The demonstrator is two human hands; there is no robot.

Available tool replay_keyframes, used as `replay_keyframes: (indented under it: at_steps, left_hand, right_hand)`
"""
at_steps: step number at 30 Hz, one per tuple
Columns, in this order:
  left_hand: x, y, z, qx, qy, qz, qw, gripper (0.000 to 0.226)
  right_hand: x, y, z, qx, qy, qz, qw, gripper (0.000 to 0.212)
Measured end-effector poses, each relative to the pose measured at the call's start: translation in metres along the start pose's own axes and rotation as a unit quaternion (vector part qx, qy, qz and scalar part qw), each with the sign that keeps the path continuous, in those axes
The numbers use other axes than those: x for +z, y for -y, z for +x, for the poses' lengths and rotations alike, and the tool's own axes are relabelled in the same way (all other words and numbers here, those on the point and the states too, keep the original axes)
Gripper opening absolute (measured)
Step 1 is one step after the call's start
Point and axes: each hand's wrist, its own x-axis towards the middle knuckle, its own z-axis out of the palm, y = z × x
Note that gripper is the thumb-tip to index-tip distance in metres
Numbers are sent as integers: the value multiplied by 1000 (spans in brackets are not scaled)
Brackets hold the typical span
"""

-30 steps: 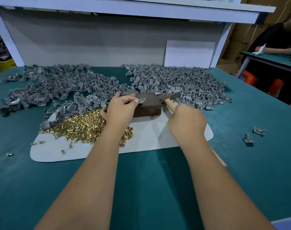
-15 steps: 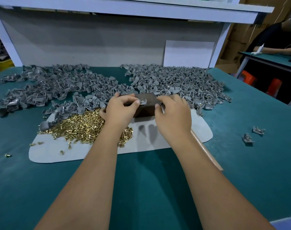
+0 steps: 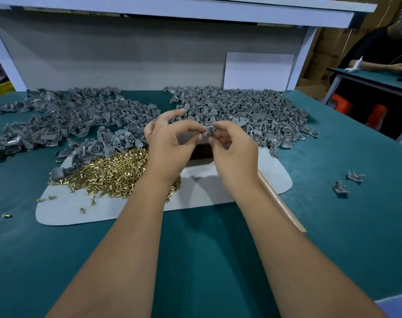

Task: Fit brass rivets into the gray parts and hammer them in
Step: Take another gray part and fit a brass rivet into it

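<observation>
My left hand (image 3: 166, 143) and my right hand (image 3: 235, 149) meet above the dark block (image 3: 201, 152), and between their fingertips they pinch one small gray part (image 3: 208, 131) with a brass rivet showing in it. The block is mostly hidden under my hands. A heap of brass rivets (image 3: 110, 173) lies on the pale mat (image 3: 117, 208) under my left wrist. The hammer's wooden handle (image 3: 280, 203) lies on the table along my right forearm; its head is hidden.
Two big heaps of gray parts cover the back of the green table, one on the left (image 3: 64, 118) and one on the right (image 3: 252, 111). Two loose gray parts (image 3: 348, 182) lie at the right. Stray rivets (image 3: 6, 215) dot the left. A person sits at another table (image 3: 378, 79).
My right hand has let go of the hammer, which now lies on the table. Both hands have lifted the gray part off the block and hold it between them.
</observation>
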Motion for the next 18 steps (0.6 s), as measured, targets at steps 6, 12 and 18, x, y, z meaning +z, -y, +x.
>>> replay_keyframes:
  at_steps: [6, 12, 18]
  left_hand:
    - [1, -4, -1, 1, -20, -21, 1000, 37]
    - [3, -6, -1, 1, -32, -50, 998, 40]
    - [6, -7, -2, -49, 30, -252, 966, 30]
  right_hand:
    - [-2, 0, 0, -24, -28, 17, 999, 33]
    - [-4, 1, 0, -72, -44, 1, 996, 31]
    - [-4, -1, 0, -91, -38, -30, 995, 17]
